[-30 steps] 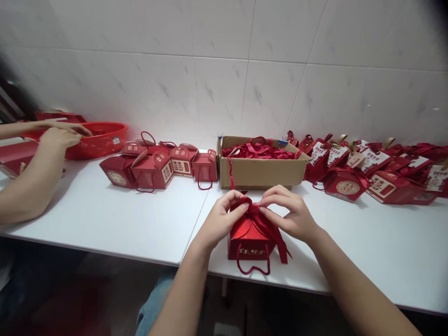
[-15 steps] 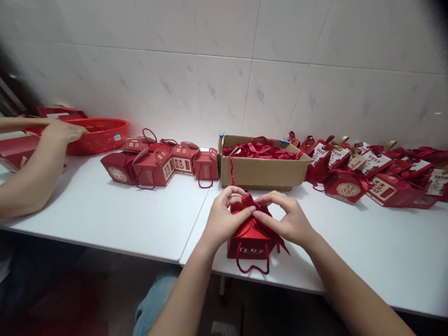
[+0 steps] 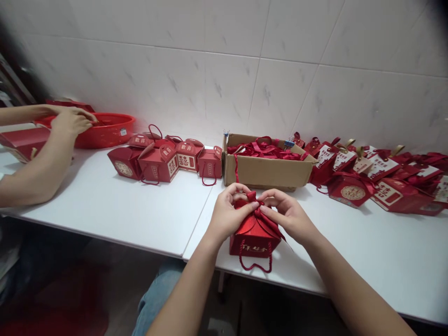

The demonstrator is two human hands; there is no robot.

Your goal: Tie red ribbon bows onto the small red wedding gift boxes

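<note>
A small red gift box [image 3: 255, 247] with gold lettering stands upright near the table's front edge, its twisted cord handle hanging down in front. Around its gathered top goes a dark red satin ribbon [image 3: 258, 213], knotted in the middle, with a tail lying to the right. My left hand [image 3: 233, 210] pinches the ribbon from the left, thumb at the knot. From the right, my right hand [image 3: 287, 215] pinches it too, thumb and fingertips close to the other hand's. My fingers hide part of the box's top.
Behind the gift box stands a cardboard box [image 3: 268, 171] of red ribbons. Several red boxes [image 3: 157, 167] are to its left, and tagged ones [image 3: 380, 168] crowd the right. At far left, another person's hands [image 3: 72, 123] reach over a red basin [image 3: 105, 135].
The view has shifted slightly. My hands have drawn a little apart, and the ribbon knot shows more clearly between them. The other person's hands have moved at the basin.
</note>
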